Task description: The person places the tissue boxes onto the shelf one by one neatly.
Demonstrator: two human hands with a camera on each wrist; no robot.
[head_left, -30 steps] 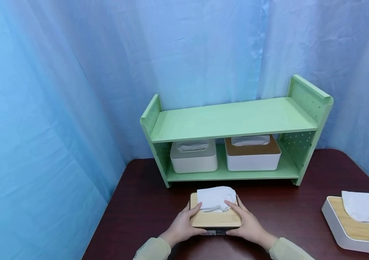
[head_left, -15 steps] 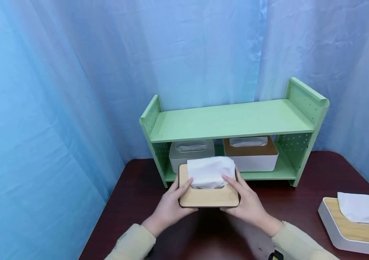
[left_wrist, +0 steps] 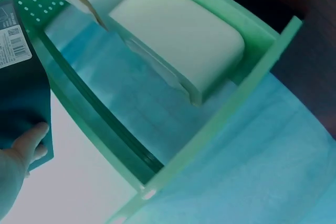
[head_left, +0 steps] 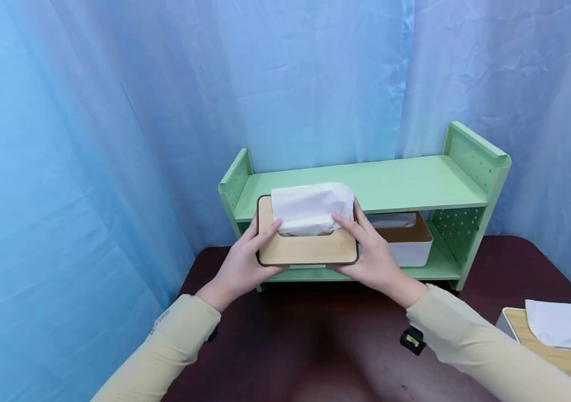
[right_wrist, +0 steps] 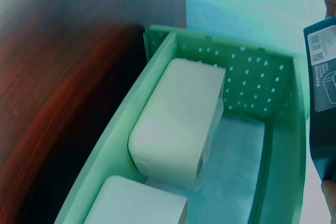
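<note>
Both hands hold a tissue box (head_left: pixel 310 251) with a pale wood lid, dark sides and a white tissue poking out of the slot. It is up off the table, in front of the left half of the green shelf (head_left: pixel 396 184). My left hand (head_left: pixel 240 261) grips its left end and my right hand (head_left: pixel 373 254) its right end, thumbs on the lid near the tissue (head_left: pixel 310 209). In the left wrist view, the dark box (left_wrist: pixel 21 95) shows a printed label, with fingers of my left hand (left_wrist: pixel 18 166) against it.
On the lower shelf a white tissue box with a brown lid (head_left: pixel 411 248) stands at right. A rounded pale box (left_wrist: pixel 178 35) sits at left there, hidden behind the held box in the head view. Another wood-topped tissue box (head_left: pixel 557 346) lies on the table at right. Blue curtains (head_left: pixel 315 84) hang behind.
The hands have lifted the tissue box off the table, raising it and moving it forward and slightly left, up to the upper shelf's front edge in the head view.
</note>
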